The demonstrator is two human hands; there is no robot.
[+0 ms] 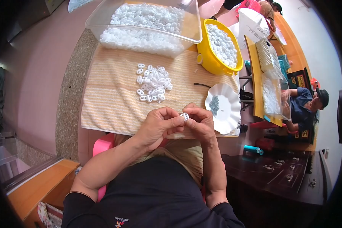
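Observation:
My left hand (159, 124) and my right hand (200, 121) meet at the table's near edge. Between their fingertips they pinch one small white oval plastic piece (185, 116) with dark openings in its face. A loose pile of similar white pieces (154, 83) lies on the towel beyond my left hand. Just right of my right hand stands a white plate with a wavy rim (229, 108), holding a heap of tiny grey-blue parts (214, 106) too small to make out. A thin black stick (202, 84) points toward the plate's far side.
A striped beige towel (106, 91) covers the table. At its far side are a clear plastic bin (190, 39) and a yellow tub (206, 60), both filled with white pieces. Right, a person in a cap (307, 104) sits at another table; a dark cabinet (254, 171) lies nearer.

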